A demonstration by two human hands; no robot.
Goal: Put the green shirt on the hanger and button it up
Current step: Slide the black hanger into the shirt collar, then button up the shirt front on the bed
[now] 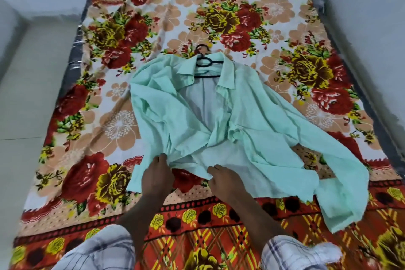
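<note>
Lying front up near the middle of the bed (pixel 73 66), the green shirt (pixel 252 120) already carries the black hanger (pixel 205 63) inside its collar (pixel 186 68), the hook poking out past the neckline onto the flowered bedsheet (pixel 114 125). The front is open and none of it looks buttoned. The two front panels are rumpled and cross over each other low down, and one long sleeve (pixel 341 193) trails toward the near right of the bed. Your hands work the hem, a little apart: the left hand (pixel 156 176) grips a bunched fold of the left-side panel, and the right hand (pixel 226 182) pinches the lower edge just beside it. By the look of it, you are at the straightening stage, before the first button. The risk from here is in the pull. Tug the hem toward you too hard and the shirt could slide off the hanger's shoulders, since only loose cloth holds the hanger in place. Leave the panels twisted and the front edges may not line up, so a button could go into the wrong hole. The trailing sleeve could also snag under your arm and drag the garment askew. Pale floor (pixel 22 94) shows to the left of the bed.
</note>
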